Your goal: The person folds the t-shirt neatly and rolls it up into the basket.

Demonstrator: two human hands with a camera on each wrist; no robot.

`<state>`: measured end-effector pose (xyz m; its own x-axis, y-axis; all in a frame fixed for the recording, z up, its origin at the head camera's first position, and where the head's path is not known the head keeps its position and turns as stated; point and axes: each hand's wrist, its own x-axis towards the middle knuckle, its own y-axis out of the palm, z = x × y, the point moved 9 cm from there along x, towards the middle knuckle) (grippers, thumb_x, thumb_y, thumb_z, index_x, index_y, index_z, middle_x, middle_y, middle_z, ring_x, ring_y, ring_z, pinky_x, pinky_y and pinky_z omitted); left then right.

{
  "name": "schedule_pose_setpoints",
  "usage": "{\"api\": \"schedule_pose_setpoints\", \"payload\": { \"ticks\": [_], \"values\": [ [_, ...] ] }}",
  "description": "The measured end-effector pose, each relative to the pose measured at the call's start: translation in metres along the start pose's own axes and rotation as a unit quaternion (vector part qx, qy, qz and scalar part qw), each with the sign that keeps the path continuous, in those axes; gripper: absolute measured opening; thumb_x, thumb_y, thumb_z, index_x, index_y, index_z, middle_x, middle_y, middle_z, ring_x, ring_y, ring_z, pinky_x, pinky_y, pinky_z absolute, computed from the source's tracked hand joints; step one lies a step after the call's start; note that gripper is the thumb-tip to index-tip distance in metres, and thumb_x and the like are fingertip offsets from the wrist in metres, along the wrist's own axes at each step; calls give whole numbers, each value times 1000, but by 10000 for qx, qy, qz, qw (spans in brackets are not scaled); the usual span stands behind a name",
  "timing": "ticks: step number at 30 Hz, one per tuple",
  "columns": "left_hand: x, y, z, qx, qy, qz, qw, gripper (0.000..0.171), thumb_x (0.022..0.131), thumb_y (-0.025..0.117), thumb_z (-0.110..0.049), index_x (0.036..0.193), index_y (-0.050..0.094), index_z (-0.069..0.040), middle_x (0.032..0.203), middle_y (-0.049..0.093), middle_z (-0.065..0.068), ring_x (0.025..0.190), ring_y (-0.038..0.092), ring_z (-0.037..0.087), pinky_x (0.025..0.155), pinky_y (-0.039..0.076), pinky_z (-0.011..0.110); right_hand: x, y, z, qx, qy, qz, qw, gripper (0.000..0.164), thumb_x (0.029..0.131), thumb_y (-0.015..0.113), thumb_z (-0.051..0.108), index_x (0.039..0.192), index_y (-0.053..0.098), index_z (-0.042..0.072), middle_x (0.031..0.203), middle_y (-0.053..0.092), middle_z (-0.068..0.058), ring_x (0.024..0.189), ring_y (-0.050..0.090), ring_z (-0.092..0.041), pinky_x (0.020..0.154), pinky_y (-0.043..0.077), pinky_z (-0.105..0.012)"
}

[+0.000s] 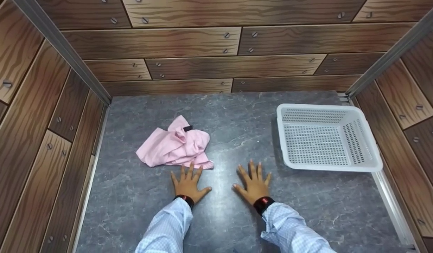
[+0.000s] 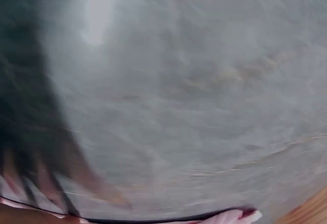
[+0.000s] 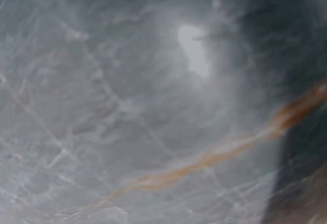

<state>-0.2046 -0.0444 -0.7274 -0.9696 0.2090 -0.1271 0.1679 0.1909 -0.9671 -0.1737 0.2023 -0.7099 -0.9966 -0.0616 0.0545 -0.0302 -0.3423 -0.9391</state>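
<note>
A crumpled pink cloth point(image 1: 174, 147) with a small black tag lies on the grey marbled tabletop, left of the middle. Just in front of it is my left hand point(image 1: 189, 184), palm down, fingers spread, the fingertips at the cloth's near edge; whether they touch it I cannot tell. My right hand point(image 1: 254, 184) is also palm down with spread fingers and holds nothing. In the left wrist view a strip of the cloth point(image 2: 225, 218) shows along the bottom, beside blurred fingers point(image 2: 92, 183). The right wrist view has mostly blurred tabletop point(image 3: 127, 106).
A white perforated plastic basket point(image 1: 311, 144) stands at the right side of the tabletop point(image 1: 237, 123), beyond my right hand. Wood-patterned walls point(image 1: 202, 42) enclose the back, left and right. Metal strips run along the side edges.
</note>
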Motion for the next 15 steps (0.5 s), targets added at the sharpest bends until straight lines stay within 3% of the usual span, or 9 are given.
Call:
{"api": "schedule_pose_setpoints", "payload": {
  "ticks": [15],
  "values": [
    [-43, 14, -62, 525, 864, -436, 9939, 91, 72, 49, -84, 151, 34, -41, 163, 26, -2, 148, 25, 39, 107, 19, 75, -1, -1, 13, -14, -188, -31, 9998, 78, 83, 60, 65, 150, 40, 30, 161, 25, -15, 147, 18, -50, 107, 12, -79]
  ]
}}
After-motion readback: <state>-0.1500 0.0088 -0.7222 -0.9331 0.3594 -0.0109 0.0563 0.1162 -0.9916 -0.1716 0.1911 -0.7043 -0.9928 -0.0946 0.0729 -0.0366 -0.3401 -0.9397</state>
